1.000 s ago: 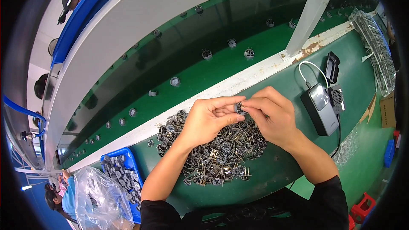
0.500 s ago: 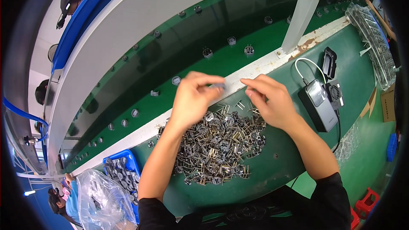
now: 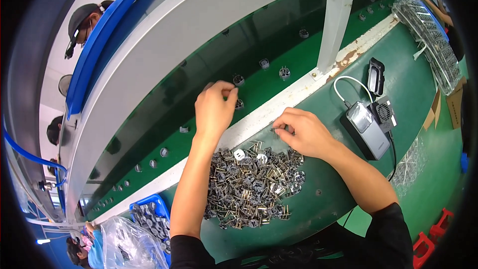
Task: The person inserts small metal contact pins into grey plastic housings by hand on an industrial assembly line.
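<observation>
Spiky heap of metal-pinned parts [image 3: 254, 187] on smooth green tabletop [image 3: 321, 206]

A heap of small parts [image 3: 251, 184] is lying on the bench [image 3: 318, 209], right before the person. To its left a tray [image 3: 159, 201] is holding more parts, and a bag [image 3: 132, 244] is overlapping the tray's near left side. Right of the heap, a power bank [image 3: 371, 137] is lying. Behind the bench a rail [image 3: 284, 105] is running; beyond it, spaced parts [image 3: 153, 164] are sitting on a belt [image 3: 269, 88].
</observation>
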Demonstrator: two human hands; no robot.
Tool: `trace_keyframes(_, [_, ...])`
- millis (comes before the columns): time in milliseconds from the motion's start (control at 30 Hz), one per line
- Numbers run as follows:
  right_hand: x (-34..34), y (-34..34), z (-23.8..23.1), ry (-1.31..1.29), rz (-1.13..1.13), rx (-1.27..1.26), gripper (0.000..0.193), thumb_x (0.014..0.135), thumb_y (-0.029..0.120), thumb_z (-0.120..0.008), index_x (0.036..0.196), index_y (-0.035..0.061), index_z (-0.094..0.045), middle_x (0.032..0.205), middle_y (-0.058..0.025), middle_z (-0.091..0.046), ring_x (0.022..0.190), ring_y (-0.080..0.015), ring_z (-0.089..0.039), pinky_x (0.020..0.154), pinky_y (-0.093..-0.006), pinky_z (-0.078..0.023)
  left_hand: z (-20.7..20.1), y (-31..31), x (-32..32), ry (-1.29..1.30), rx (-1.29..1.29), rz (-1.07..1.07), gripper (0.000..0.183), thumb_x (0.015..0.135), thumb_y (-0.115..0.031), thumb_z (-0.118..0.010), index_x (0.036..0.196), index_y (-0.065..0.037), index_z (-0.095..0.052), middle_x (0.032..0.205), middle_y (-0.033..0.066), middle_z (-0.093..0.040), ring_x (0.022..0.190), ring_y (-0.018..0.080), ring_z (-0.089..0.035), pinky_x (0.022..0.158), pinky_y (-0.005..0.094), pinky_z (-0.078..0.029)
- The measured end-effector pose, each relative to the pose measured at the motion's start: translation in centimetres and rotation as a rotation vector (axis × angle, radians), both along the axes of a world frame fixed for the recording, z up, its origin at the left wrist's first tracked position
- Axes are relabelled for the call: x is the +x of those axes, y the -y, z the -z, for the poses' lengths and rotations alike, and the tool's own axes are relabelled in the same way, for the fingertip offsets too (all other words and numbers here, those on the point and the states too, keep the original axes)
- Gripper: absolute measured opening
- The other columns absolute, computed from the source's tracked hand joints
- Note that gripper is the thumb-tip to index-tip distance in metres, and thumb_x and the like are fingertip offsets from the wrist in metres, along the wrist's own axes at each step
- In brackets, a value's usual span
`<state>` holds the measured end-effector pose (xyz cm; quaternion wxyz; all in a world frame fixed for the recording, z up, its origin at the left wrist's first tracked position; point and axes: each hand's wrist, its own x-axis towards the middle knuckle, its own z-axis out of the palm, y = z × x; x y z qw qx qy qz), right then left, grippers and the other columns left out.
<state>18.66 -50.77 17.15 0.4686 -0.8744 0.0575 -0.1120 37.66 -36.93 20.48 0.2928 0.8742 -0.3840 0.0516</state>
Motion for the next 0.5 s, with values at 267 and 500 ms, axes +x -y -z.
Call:
trace_keyframes(267, [-0.1, -1.1, 0.3, 0.266, -0.077, -0.1, 0.025, 0.079, -0.004, -0.059, 0.099, 0.0032, -0.07, 0.088, -0.0098, -0.054, 0.074, -0.0257, -0.059, 0.068, -0.0362, -0.05, 0.4, 12.1, 0.7, -0.005, 0.38, -0.031, 0.031, 0.089, -0.03, -0.066, 0.093, 0.001, -0.072, 0.09, 0.0253, -0.071, 0.093, 0.0398, -0.069, 0.08, 0.0456, -0.057])
trace_keyframes(500, [0.0, -1.0, -0.7, 0.246, -0.111, -0.19, 0.024, 0.077, -0.006, -0.062, 0.099, 0.0018, -0.068, 0.09, -0.0106, -0.049, 0.079, -0.0284, -0.058, 0.071, -0.0395, -0.049, 0.9, 10.8, 2.1, -0.194, 0.168, 0.122, 0.032, 0.077, -0.018, -0.071, 0.103, 0.001, -0.071, 0.101, 0.0263, -0.068, 0.095, 0.0382, -0.068, 0.082, 0.0396, -0.055])
